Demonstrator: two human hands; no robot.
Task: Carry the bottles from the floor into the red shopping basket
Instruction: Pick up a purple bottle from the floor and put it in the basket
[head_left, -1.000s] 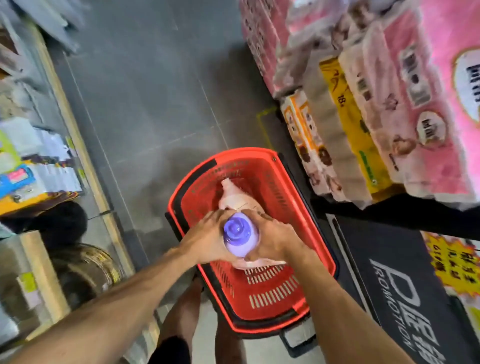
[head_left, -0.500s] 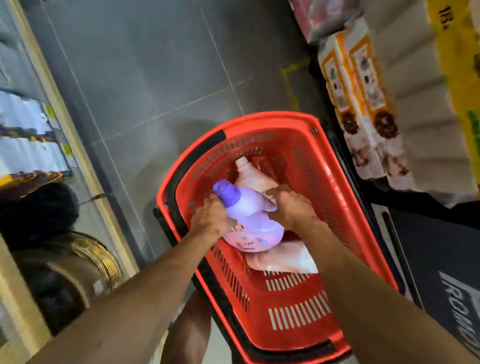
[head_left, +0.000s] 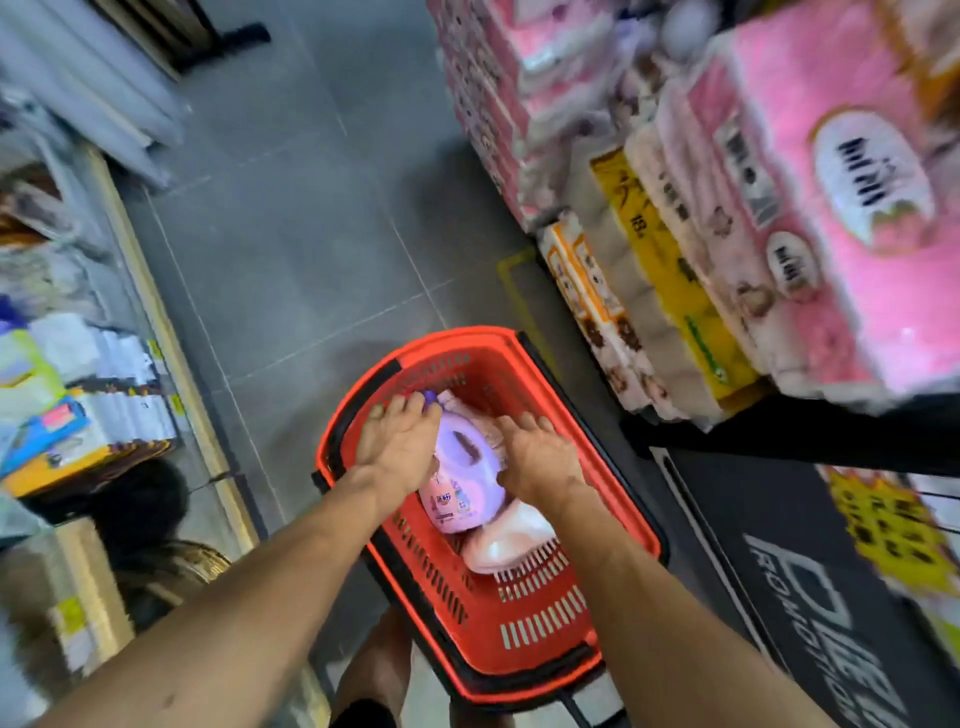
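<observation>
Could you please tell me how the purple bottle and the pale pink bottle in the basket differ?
The purple bottle lies on top, with a handle hole and label showing; the pale pink bottle lies underneath, mostly covered. Both lie on their sides in the red basket.
</observation>
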